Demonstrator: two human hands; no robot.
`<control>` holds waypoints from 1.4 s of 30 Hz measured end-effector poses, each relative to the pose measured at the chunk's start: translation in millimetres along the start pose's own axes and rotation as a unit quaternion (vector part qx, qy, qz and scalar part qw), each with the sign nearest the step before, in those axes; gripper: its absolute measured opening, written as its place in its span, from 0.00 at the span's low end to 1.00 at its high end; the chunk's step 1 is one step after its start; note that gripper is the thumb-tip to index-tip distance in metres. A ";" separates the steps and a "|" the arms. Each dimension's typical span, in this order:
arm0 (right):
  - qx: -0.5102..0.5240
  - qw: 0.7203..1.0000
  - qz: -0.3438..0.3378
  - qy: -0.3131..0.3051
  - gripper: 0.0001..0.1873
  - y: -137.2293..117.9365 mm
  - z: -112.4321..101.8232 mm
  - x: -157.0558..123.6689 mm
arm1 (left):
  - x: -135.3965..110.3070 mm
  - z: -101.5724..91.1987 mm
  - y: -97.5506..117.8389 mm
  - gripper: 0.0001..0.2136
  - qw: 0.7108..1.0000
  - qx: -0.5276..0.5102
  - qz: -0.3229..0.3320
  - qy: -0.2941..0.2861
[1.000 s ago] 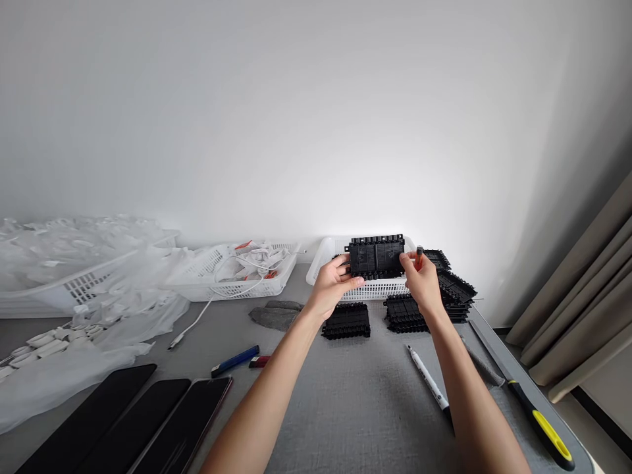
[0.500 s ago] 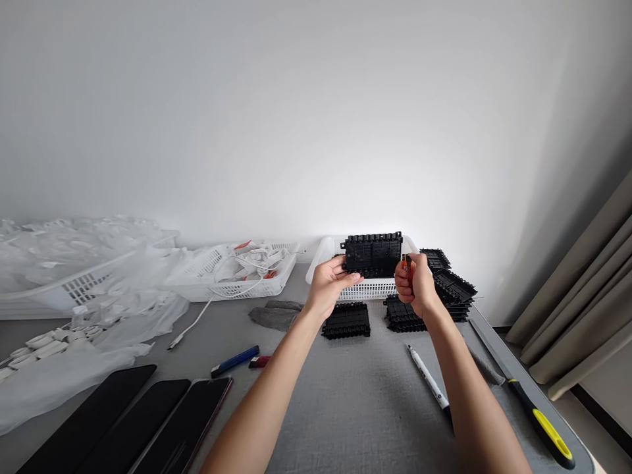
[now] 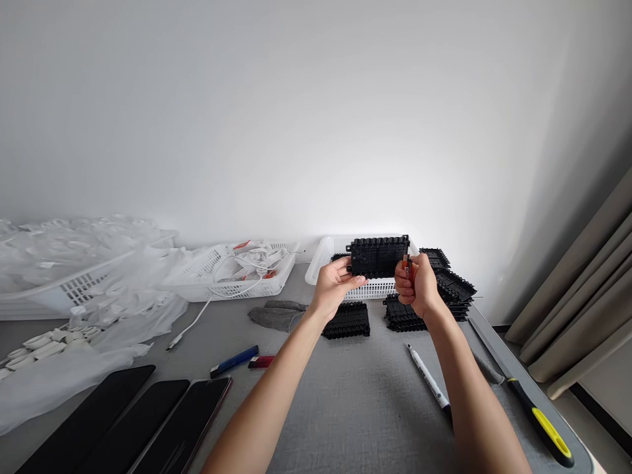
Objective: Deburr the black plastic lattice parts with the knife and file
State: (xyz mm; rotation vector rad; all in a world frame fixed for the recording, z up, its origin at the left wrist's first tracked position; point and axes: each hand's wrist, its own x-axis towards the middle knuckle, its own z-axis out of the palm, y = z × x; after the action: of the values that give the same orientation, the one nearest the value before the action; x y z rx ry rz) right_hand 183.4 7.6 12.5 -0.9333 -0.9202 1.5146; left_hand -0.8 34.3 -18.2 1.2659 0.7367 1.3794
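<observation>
My left hand (image 3: 337,286) grips the left end of a black plastic tray (image 3: 379,257) with toothed long edges. It is held up in front of a white basket, its flat face towards me. My right hand (image 3: 417,283) is wrapped round an orange lighter (image 3: 407,268), upright at the tray's right end. Whether the lighter touches the tray I cannot tell, and no flame shows. Below my left hand, another black tray (image 3: 348,320) lies on the table. More such trays are piled in a stack (image 3: 451,289) behind and beside my right hand.
A white basket (image 3: 323,253) stands against the wall, another (image 3: 276,284) with cables to its left. Plastic bags (image 3: 99,263) fill the far left. Phones (image 3: 185,421), a blue lighter (image 3: 234,361), a red lighter (image 3: 261,362), a marker (image 3: 428,376) and a yellow-black-handled tool (image 3: 546,428) lie nearer.
The black tray and my left hand have shifted slightly right, bringing the tray's right end closer to the lighter. My right hand stays nearly in place.
</observation>
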 end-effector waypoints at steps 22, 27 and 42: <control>-0.113 0.993 -0.033 -0.016 0.15 23.4 33.0 -6.0 | -6.1 16.5 -1.8 0.23 0.998 0.052 0.017 -0.031; -0.175 0.982 -0.074 -0.007 0.15 25.6 36.5 -10.1 | -4.3 13.5 -7.3 0.24 0.996 0.081 0.018 -0.029; -0.158 0.942 -0.234 0.180 0.25 16.5 -2.9 10.8 | -1.7 12.8 -10.3 0.21 0.977 -0.186 -0.071 0.079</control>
State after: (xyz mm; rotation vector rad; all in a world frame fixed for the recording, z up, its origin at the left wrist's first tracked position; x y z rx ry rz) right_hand 178.5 16.5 -4.7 -1.0822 -1.0382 0.7726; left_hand 14.1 32.4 -25.1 0.8023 0.6261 1.4319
